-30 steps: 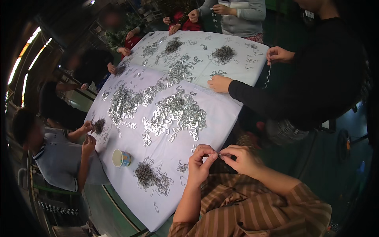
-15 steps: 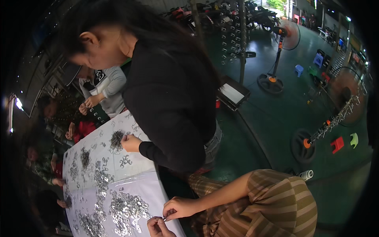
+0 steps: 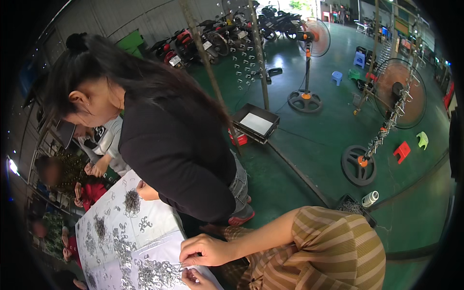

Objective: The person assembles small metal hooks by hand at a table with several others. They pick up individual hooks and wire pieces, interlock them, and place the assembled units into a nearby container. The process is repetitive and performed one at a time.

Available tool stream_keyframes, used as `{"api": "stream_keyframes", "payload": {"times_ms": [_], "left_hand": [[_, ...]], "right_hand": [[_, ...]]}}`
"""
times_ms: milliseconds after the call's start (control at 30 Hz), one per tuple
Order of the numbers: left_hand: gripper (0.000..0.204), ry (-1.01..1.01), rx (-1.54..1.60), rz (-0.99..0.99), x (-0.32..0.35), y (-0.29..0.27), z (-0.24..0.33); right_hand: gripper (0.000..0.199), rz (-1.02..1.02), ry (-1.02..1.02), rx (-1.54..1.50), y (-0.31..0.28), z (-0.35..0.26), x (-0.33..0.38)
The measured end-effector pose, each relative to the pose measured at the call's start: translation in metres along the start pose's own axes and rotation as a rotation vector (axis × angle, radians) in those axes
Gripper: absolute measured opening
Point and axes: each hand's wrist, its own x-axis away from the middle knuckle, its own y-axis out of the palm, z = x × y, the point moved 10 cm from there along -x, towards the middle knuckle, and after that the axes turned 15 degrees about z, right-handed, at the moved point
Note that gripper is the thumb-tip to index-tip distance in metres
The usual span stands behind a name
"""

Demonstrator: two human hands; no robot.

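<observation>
My right hand (image 3: 209, 250) comes in from the right in a brown striped sleeve (image 3: 333, 241). Its thumb and forefinger pinch a thin, small metal piece (image 3: 181, 266) above the near edge of the white-covered table (image 3: 164, 215). Just below it, at the lower edge, my left hand (image 3: 197, 280) has its fingers curled close to the same spot; what they hold is too small to make out. Beside both hands lies a loose heap of small silvery S-shaped metal hooks (image 3: 157, 274). More hooks (image 3: 122, 246) spread along the table's middle.
A person in a black top (image 3: 179, 145) leans over the table, one hand at a dark pile of metal pieces (image 3: 131, 202). Others work along the far side. To the right stand a black crate (image 3: 254, 124), pedestal fans (image 3: 306, 99), a white bottle (image 3: 370, 198) and a red stool (image 3: 401, 152).
The whole view has shifted, so the surroundings appear further left. My right hand has moved left over the heap's edge, and my hands are a little further apart.
</observation>
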Motion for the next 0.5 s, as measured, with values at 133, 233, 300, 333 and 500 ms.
{"api": "stream_keyframes", "payload": {"times_ms": [133,233,300,333,500], "left_hand": [[0.031,0.226,-0.092,-0.002,0.013,0.013,0.0],[0.033,0.33,-0.147,-0.009,0.016,0.022,-0.008],[0.034,0.355,-0.179,-0.02,0.018,0.022,-0.01],[0.035,0.332,-0.176,-0.027,0.017,0.023,-0.013],[0.036,0.268,-0.168,-0.022,0.015,0.024,-0.036]], "right_hand": [[0.01,0.078,-0.07,0.055,-0.032,-0.051,-0.024],[0.01,0.187,-0.163,0.124,-0.063,-0.089,-0.038],[0.009,0.278,-0.255,0.166,-0.084,-0.113,-0.045],[0.008,0.314,-0.3,0.198,-0.095,-0.131,-0.047],[0.006,0.473,-0.382,0.266,-0.144,-0.194,-0.055]]}}
